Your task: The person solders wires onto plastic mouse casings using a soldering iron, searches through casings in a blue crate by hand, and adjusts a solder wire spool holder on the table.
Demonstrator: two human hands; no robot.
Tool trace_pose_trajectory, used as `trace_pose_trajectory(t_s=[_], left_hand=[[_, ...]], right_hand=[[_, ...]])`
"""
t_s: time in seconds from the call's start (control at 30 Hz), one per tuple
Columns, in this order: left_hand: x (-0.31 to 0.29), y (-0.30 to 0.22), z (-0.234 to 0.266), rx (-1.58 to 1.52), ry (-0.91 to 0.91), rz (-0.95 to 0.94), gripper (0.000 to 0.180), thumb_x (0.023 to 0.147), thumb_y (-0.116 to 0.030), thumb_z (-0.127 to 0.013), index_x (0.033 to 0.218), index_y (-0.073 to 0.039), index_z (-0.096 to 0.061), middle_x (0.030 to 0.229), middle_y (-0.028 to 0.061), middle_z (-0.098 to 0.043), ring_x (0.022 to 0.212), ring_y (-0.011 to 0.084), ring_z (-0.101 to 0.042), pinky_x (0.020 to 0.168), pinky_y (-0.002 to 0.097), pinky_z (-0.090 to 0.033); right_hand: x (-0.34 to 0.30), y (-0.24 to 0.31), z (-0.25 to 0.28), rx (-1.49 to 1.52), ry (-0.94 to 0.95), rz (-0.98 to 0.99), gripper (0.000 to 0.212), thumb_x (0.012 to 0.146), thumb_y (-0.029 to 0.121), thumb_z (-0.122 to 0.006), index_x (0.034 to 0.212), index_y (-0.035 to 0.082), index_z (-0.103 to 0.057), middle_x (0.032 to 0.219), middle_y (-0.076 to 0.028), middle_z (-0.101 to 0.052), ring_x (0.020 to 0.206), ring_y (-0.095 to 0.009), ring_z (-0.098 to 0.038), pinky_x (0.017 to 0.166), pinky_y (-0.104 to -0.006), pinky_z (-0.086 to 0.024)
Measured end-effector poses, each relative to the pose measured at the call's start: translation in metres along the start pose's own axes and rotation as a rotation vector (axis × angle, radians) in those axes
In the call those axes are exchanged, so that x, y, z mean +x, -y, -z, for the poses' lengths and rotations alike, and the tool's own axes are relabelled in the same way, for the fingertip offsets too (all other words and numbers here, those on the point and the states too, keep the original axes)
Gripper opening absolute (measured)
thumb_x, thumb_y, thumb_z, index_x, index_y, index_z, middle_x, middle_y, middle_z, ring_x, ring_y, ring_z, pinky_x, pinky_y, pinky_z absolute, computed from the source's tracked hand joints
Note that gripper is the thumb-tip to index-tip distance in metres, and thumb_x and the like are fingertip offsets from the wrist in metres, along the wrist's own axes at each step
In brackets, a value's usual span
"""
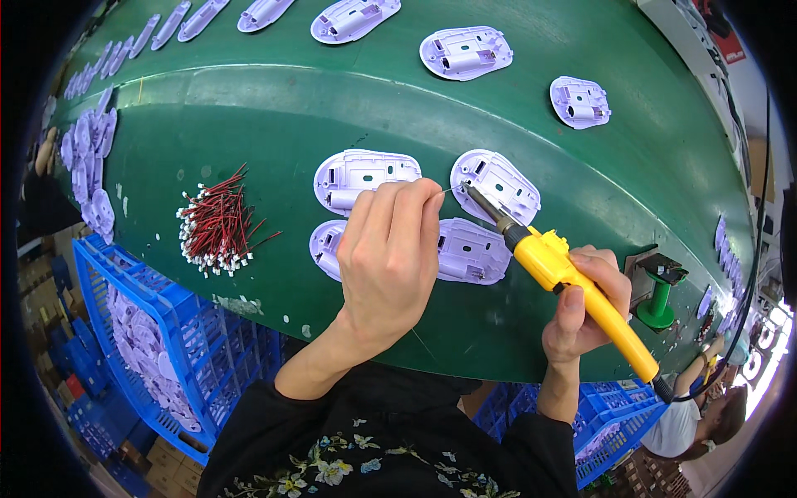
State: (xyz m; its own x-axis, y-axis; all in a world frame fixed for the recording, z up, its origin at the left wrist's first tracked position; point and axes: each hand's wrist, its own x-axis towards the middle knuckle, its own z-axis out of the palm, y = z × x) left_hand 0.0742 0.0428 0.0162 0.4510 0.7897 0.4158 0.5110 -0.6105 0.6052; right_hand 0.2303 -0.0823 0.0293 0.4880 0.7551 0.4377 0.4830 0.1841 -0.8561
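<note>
My right hand point(588, 303) is closed round a yellow soldering iron point(573, 278), its dark tip pointing up and left over a pale lavender oval plastic shell point(506, 187). In the pinched fingers of my left hand point(390, 249) is a thin solder wire point(452, 189), its end close to the iron's tip. Whether wire and tip touch, I cannot tell. Another shell point(374, 166) lies just beyond my left hand. Two more, a nearer shell point(473, 251) and a left shell point(325, 247), are partly covered by that hand.
A pile of red wires with white connectors point(222, 222) lies left on the green table point(274, 108). More shells line the far side. A green spool point(657, 307) stands right. A blue crate point(162, 307) holds shells at the lower left. The iron's black cord point(730, 349) runs right, near another person point(706, 419).
</note>
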Motion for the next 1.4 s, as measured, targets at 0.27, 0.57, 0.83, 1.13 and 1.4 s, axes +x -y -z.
trace_pose_trajectory(t_s=[0.27, 0.57, 0.83, 1.13, 1.4], left_hand=[[0.0, 0.0, 0.001, -0.023, -0.002, 0.042, 0.012, 0.079, 0.005, -0.067, 0.089, 0.001, -0.061, 0.079, 0.0105, -0.062, 0.069, 0.0264, -0.058, 0.06, 0.0344, -0.043], [0.0, -0.001, 0.004, -0.039, 0.037, 0.081, 0.01, 0.081, 0.003, -0.066, 0.089, 0.001, -0.06, 0.08, 0.011, -0.061, 0.069, 0.0275, -0.058, 0.06, 0.036, -0.044], [0.0, -0.002, 0.004, -0.037, 0.072, 0.102, 0.011, 0.08, 0.003, -0.066, 0.089, 0.001, -0.061, 0.081, 0.0112, -0.062, 0.07, 0.0282, -0.058, 0.061, 0.0358, -0.045], [0.001, -0.003, 0.002, -0.031, 0.066, 0.086, 0.011, 0.08, 0.003, -0.066, 0.089, 0.0, -0.061, 0.08, 0.0106, -0.061, 0.069, 0.0275, -0.057, 0.06, 0.0357, -0.045], [0.0, -0.002, 0.001, -0.037, 0.062, 0.087, 0.011, 0.08, 0.003, -0.066, 0.089, 0.0, -0.061, 0.079, 0.0108, -0.061, 0.067, 0.0279, -0.056, 0.06, 0.0354, -0.045]], right_hand=[[-0.002, 0.01, -0.008, -0.107, 0.067, 0.153, 0.026, 0.085, 0.015, -0.067, 0.102, -0.003, -0.057, 0.081, -0.016, -0.061, 0.063, -0.024, -0.059, 0.057, -0.0336, -0.049], [-0.004, 0.01, -0.018, -0.15, 0.062, 0.285, 0.027, 0.083, 0.013, -0.069, 0.099, -0.005, -0.058, 0.077, -0.016, -0.06, 0.054, -0.021, -0.056, 0.048, -0.0315, -0.047], [-0.009, 0.017, -0.013, -0.228, 0.126, 0.183, 0.029, 0.09, 0.023, -0.06, 0.107, 0.001, -0.05, 0.082, -0.014, -0.055, 0.064, -0.021, -0.054, 0.06, -0.0336, -0.046], [-0.009, 0.018, -0.012, -0.233, 0.137, 0.17, 0.029, 0.09, 0.022, -0.06, 0.107, 0.001, -0.05, 0.082, -0.014, -0.056, 0.064, -0.021, -0.054, 0.06, -0.0338, -0.046], [-0.006, 0.012, -0.013, -0.165, 0.078, 0.245, 0.026, 0.082, 0.012, -0.067, 0.1, -0.004, -0.057, 0.076, -0.016, -0.059, 0.055, -0.022, -0.057, 0.05, -0.0327, -0.048]])
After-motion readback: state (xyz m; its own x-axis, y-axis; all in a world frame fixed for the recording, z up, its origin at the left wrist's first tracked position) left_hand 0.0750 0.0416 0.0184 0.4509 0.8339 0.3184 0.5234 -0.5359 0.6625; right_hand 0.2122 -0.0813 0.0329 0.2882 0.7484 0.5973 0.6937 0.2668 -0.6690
